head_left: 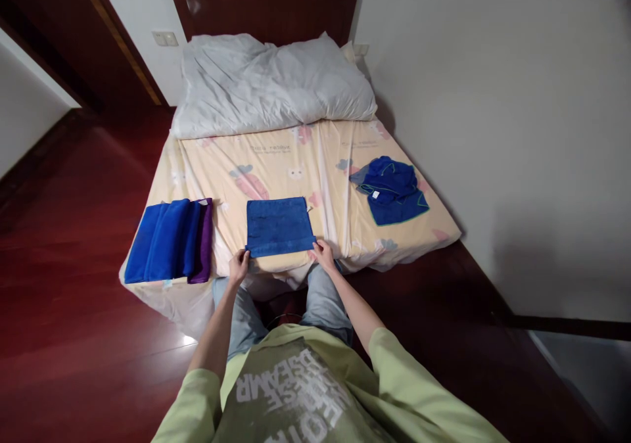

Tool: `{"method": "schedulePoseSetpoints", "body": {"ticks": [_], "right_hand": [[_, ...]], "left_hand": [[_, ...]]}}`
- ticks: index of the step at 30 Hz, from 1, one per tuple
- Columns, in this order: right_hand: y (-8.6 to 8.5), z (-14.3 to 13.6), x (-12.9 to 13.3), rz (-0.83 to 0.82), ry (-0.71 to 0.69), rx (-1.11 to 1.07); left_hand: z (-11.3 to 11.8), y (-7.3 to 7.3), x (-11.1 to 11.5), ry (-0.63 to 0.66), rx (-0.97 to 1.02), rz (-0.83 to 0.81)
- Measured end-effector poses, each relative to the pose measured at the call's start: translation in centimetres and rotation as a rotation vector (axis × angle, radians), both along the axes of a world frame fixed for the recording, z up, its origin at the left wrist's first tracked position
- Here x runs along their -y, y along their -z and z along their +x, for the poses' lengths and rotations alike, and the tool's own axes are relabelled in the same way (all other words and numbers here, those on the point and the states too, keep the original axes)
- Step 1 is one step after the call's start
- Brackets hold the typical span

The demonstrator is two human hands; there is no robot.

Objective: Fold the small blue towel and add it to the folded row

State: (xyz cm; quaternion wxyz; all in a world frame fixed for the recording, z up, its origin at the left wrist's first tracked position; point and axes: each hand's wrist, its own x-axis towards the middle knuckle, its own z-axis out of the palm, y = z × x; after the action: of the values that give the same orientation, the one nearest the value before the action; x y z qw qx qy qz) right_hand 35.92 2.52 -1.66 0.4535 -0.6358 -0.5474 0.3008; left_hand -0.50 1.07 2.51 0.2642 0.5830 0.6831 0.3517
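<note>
A blue towel lies spread as a rectangle near the front edge of the bed, its near edge turned over in a narrow strip. My left hand pinches its near left corner, and my right hand pinches the near right corner. To the left, several folded blue towels lie side by side with a purple towel at their right end. Over on the right is a crumpled pile of dark blue cloths with green edging and a small white tag.
The bed has a cream sheet with carrot prints. A white quilt is bundled at its head, against a dark wooden headboard. A white wall runs along the right; dark red floor shows on the left.
</note>
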Motion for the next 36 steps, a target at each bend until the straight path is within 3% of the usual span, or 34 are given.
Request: {"method": "schedulePoseSetpoints", "body": {"ticks": [10,27,36], "right_hand": [[0.0,-0.3,-0.3,-0.013,0.030,0.019],[1.8,-0.4,-1.3,-0.063,0.082,0.045],[1.3,-0.8,-1.4,-0.079,0.117,0.064]], "left_hand": [[0.1,0.3,-0.8,-0.011,-0.033,-0.005],[0.6,0.6,-0.9,-0.037,-0.034,-0.036],[0.7,0.8,-1.0,-0.094,-0.004,-0.042]]}}
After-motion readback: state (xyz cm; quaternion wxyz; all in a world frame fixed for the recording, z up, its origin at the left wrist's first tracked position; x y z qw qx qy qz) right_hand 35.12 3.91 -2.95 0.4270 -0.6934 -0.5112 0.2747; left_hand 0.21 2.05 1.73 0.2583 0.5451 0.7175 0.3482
